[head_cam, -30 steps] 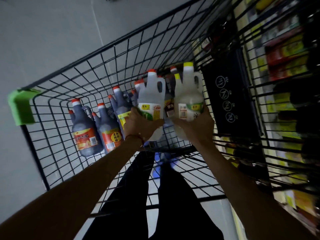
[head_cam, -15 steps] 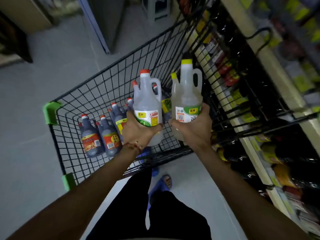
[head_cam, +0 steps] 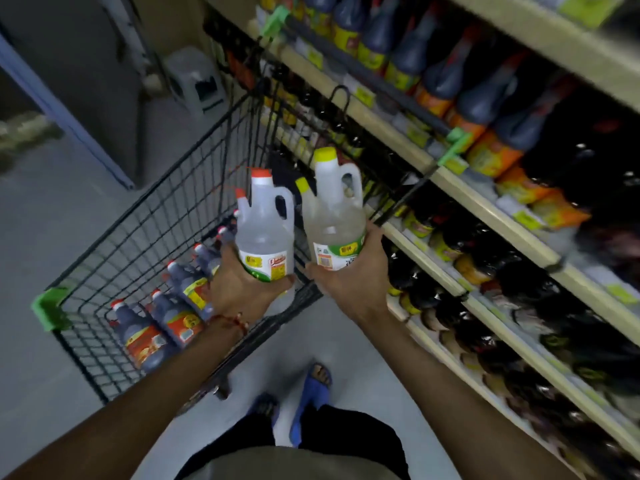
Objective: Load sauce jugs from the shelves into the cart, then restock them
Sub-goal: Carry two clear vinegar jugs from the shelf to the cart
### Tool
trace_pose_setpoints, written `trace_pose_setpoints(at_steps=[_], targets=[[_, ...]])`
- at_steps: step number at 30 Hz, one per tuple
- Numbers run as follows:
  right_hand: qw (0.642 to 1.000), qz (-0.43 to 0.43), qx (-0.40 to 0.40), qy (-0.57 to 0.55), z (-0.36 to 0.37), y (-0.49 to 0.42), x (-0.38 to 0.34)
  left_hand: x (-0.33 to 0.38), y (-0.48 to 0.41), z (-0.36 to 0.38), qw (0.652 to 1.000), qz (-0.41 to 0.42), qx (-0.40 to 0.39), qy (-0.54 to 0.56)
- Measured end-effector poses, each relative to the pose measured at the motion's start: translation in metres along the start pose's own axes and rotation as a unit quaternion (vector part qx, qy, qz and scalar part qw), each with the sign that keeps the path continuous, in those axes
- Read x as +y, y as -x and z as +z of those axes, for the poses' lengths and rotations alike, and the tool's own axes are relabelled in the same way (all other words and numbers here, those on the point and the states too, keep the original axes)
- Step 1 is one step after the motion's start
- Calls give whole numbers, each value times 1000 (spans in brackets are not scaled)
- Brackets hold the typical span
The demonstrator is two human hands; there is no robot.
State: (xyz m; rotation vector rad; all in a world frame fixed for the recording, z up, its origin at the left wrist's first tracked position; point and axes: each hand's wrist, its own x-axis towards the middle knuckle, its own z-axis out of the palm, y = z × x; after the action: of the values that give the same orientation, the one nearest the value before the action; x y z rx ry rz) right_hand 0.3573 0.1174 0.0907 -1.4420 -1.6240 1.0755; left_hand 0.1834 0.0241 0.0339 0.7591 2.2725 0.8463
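Gripping from below, the left hand (head_cam: 242, 289) has its fingers and thumb curled round the base of a clear plastic jug with a red cap (head_cam: 266, 230), holding it upright over the near end of the black wire cart (head_cam: 166, 216). Just beside it, the right hand (head_cam: 349, 282) cups the bottom of a pale plastic jug with a yellow cap (head_cam: 334, 216) in the same way, with its fingers wrapped round the green-and-white label. This jug is also upright, near the cart's right-hand rim. A second, smaller cap shows by each jug's shoulder, red on the left and yellow on the right (whether these belong to further jugs tucked behind I cannot tell). Down in the cart, along its left side, a row of dark sauce jugs with red-and-white caps (head_cam: 145, 336) and orange labels sits close together. A green plastic corner guard (head_cam: 48, 308) sits on the cart's near left corner. To the right run beige store shelves (head_cam: 485, 207), packed with dark bottles with orange and yellow labels (head_cam: 481, 102), all blurred. A red thread bracelet (head_cam: 232, 322) circles the left wrist, and blue sandals (head_cam: 320, 382) stand on the grey floor (head_cam: 52, 209) below.
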Motion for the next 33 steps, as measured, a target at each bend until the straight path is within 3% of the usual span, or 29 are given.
trace_pose_setpoints(at_steps=[3,14,23,33], targets=[[999,22,44,3,-11,31,-2,32,14,-6,992,111,-8,60],[960,127,251,10,-50,157,0,36,64,3,952,232,-198,10],[900,191,393,-4,-111,248,23,64,141,60,878,342,-334,-6],[840,236,488,-36,-216,347,82,95,284,151,810,429,-396,-53]])
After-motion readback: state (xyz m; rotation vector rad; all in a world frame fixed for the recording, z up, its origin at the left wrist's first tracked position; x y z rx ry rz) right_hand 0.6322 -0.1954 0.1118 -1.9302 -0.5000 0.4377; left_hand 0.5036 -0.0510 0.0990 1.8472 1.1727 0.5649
